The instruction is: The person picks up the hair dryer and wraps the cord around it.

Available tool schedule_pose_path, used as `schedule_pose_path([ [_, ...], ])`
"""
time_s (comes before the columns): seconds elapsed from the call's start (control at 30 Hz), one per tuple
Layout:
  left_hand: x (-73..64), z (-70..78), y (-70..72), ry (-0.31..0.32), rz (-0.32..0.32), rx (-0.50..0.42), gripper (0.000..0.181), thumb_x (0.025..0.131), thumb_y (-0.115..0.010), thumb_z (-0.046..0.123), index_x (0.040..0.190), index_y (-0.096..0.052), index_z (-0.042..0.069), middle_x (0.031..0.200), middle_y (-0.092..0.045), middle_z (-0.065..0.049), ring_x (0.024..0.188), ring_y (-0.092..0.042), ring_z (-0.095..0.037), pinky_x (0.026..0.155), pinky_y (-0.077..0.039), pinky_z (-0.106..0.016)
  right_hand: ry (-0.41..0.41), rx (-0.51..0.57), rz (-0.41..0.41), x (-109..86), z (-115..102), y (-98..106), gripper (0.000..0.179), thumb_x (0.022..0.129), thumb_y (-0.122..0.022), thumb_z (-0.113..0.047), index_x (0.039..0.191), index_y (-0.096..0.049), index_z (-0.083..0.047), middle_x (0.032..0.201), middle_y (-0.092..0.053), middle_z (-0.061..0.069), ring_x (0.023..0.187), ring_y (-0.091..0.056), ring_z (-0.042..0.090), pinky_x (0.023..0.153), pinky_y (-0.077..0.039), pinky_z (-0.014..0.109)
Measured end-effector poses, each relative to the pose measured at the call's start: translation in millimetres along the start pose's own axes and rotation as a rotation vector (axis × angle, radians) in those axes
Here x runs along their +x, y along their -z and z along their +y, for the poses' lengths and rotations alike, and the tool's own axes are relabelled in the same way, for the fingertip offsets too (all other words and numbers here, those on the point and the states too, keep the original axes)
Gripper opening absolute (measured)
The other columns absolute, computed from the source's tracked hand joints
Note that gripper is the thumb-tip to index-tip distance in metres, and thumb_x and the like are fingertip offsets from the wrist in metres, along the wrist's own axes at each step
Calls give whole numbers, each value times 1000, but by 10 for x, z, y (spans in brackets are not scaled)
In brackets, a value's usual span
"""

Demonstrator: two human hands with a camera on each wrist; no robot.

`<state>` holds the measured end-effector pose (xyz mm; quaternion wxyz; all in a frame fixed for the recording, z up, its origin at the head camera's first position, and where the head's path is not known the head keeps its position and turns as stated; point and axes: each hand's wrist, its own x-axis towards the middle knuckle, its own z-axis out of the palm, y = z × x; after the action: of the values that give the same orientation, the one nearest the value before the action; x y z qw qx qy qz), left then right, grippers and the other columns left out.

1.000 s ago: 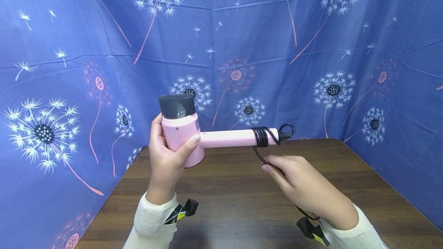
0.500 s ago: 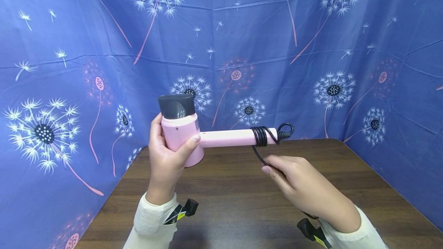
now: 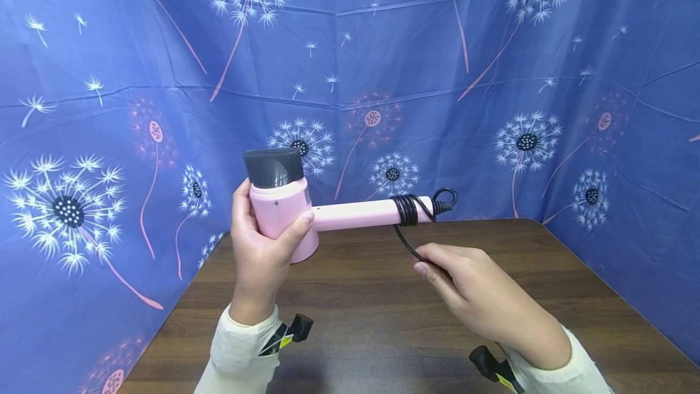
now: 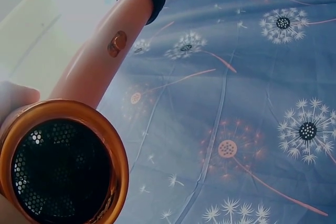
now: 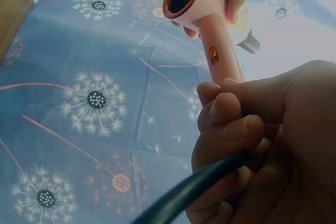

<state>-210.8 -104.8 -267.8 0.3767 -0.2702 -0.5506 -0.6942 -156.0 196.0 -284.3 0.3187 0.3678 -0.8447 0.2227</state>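
Note:
A pink hair dryer (image 3: 279,208) with a dark nozzle (image 3: 274,168) is held above the table, its handle (image 3: 355,215) pointing right. My left hand (image 3: 259,254) grips the dryer's body, thumb across the near side. Black cord (image 3: 404,210) is wound in several turns round the handle's end, with a small loop at the tip. Below the handle, my right hand (image 3: 481,290) pinches the cord between thumb and fingers. In the left wrist view the copper-rimmed air intake (image 4: 63,169) and a copper-coloured switch (image 4: 117,43) show. The right wrist view shows cord (image 5: 194,187) leaving the curled fingers.
A brown wooden table (image 3: 361,321) lies beneath both hands. Blue cloth (image 3: 339,47) printed with dandelions hangs behind it and on both sides. Each cream sleeve carries a small black camera mount (image 3: 299,328).
The dryer has shifted slightly left, and its handle end has tilted up a little. The cord between handle and right hand now spans a longer stretch. My right hand has hardly moved.

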Motion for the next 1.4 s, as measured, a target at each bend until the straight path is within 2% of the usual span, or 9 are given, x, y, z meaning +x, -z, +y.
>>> schedule_pose_path([
  [0.13, -1, 10, -5, 1, 8, 0, 84, 73, -85, -6, 146, -49, 12, 125, -62, -18, 104, -65, -34, 87, -59, -37, 2, -3, 6, 4, -9, 2, 17, 100, -67, -10, 103, -64, -26, 81, -52, -20, 65, -46, -5, 59, -36, 7],
  [0.4, -2, 3, -8, -30, 14, 59, 88, 71, -89, -3, 147, -49, 16, 127, -63, -15, 106, -64, -34, 89, -58, -37, -5, 10, 0, 3, -7, 7, 16, 101, -66, -10, 105, -64, -25, 83, -54, -20, 68, -48, -5, 61, -38, 8],
  [1.0, 6, -22, -9, -85, 35, 68, 89, 71, -88, -3, 149, -48, 14, 128, -62, -16, 106, -64, -35, 89, -58, -36, -59, -29, -17, 13, -21, 22, 10, 102, -65, -15, 103, -64, -26, 78, -54, -20, 61, -44, -6, 56, -39, 13],
  [1.4, 18, -47, 16, -87, 59, 95, 88, 70, -88, -4, 147, -49, 15, 127, -63, -16, 105, -64, -33, 90, -57, -36, -74, -40, -21, 10, -27, 18, 10, 103, -64, -16, 103, -64, -26, 79, -53, -21, 62, -45, -6, 56, -40, 14],
])
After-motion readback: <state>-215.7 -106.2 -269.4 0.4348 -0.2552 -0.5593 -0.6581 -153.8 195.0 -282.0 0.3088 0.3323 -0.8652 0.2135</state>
